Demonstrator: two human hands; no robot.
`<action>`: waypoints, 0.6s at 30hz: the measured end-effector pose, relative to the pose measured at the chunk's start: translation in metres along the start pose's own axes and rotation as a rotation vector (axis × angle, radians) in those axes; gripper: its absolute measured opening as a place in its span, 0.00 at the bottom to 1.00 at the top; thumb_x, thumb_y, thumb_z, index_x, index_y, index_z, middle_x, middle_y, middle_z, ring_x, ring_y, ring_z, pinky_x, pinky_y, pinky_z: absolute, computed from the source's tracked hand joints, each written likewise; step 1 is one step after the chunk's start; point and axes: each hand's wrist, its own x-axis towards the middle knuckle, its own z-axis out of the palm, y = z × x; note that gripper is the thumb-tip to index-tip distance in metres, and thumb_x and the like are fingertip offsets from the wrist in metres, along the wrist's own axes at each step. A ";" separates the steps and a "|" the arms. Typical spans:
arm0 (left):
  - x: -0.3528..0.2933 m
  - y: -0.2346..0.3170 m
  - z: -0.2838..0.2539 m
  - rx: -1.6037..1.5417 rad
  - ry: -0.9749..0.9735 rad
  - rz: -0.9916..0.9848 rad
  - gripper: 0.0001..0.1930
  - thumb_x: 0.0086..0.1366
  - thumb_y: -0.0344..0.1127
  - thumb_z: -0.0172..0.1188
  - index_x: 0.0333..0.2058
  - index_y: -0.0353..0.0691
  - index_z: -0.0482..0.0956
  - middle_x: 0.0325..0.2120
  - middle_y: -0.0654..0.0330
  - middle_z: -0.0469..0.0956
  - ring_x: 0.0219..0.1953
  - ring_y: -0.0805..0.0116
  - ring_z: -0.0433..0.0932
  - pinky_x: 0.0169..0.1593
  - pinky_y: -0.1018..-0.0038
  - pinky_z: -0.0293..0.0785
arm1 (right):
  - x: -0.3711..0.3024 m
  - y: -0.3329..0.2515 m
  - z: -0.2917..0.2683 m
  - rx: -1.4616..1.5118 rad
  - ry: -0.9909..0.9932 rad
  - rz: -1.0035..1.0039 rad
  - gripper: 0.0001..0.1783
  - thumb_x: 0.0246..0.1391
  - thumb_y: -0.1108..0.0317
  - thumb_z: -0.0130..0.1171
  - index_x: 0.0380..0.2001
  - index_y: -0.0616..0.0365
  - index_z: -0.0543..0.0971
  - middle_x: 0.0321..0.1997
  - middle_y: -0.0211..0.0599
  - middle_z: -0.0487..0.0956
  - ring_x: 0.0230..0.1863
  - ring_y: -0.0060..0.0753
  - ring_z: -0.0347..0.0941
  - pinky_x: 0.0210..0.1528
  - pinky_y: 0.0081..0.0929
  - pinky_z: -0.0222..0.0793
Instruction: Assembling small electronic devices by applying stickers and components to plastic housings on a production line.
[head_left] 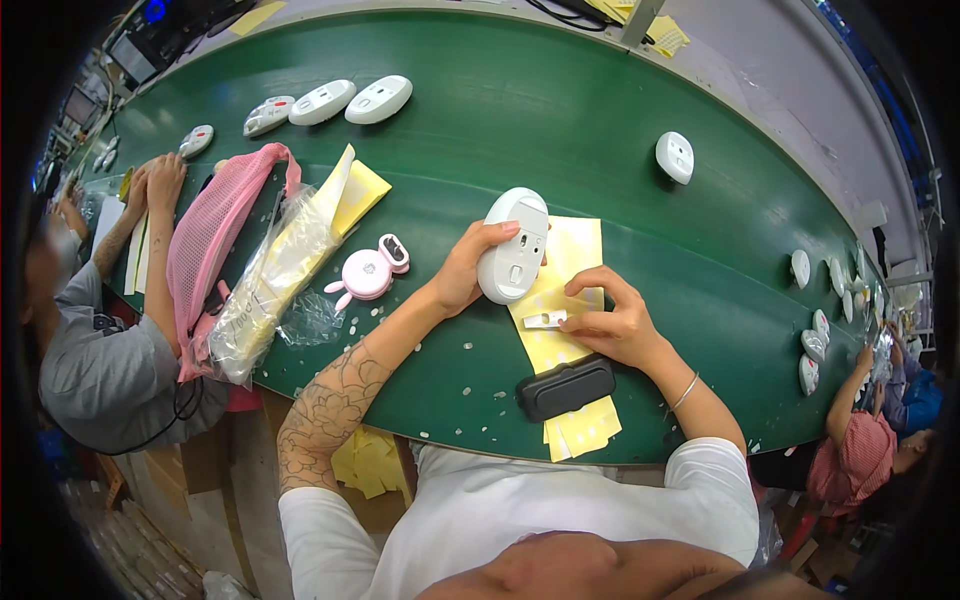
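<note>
1. Head view: a white mouse (513,247) is gripped underside-up by the left hand (462,272), raised over the green belt (560,120).
2. Oval shell, glossy, with slots and a small recess in its base.
3. A small white label (544,320) is pinched by the right hand (612,322) over yellow sheets (572,250).
4. A black block (565,387) lies just below.

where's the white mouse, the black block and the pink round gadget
white mouse (512,262), head view, middle of its underside, held in the left hand (462,272)
black block (566,386), head view, centre of its top
pink round gadget (367,273), head view, middle of its round face
</note>
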 end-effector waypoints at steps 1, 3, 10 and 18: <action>0.000 0.000 0.001 0.004 -0.003 -0.003 0.31 0.62 0.52 0.45 0.54 0.31 0.67 0.41 0.50 0.76 0.46 0.63 0.76 0.53 0.71 0.70 | 0.000 0.000 -0.001 0.002 -0.016 -0.013 0.10 0.31 0.75 0.68 0.22 0.56 0.79 0.41 0.35 0.76 0.43 0.37 0.73 0.39 0.30 0.71; 0.000 -0.002 0.000 0.002 -0.001 0.003 0.31 0.62 0.52 0.45 0.54 0.31 0.67 0.41 0.50 0.76 0.46 0.63 0.76 0.53 0.71 0.70 | 0.002 0.000 -0.001 0.007 -0.046 -0.042 0.09 0.32 0.75 0.68 0.22 0.56 0.79 0.42 0.35 0.75 0.42 0.37 0.73 0.39 0.31 0.71; 0.000 -0.003 -0.001 0.018 -0.008 0.006 0.31 0.63 0.52 0.45 0.55 0.32 0.67 0.41 0.51 0.76 0.45 0.64 0.76 0.51 0.72 0.70 | -0.003 -0.013 -0.003 0.038 -0.057 0.002 0.08 0.35 0.77 0.68 0.22 0.57 0.78 0.43 0.35 0.75 0.40 0.38 0.75 0.40 0.31 0.72; -0.007 0.002 0.002 0.015 -0.015 0.048 0.30 0.62 0.51 0.46 0.55 0.32 0.67 0.41 0.51 0.76 0.44 0.65 0.76 0.50 0.72 0.70 | 0.010 -0.006 0.010 0.217 -0.021 0.260 0.08 0.41 0.77 0.65 0.24 0.60 0.76 0.43 0.35 0.74 0.40 0.32 0.75 0.39 0.26 0.75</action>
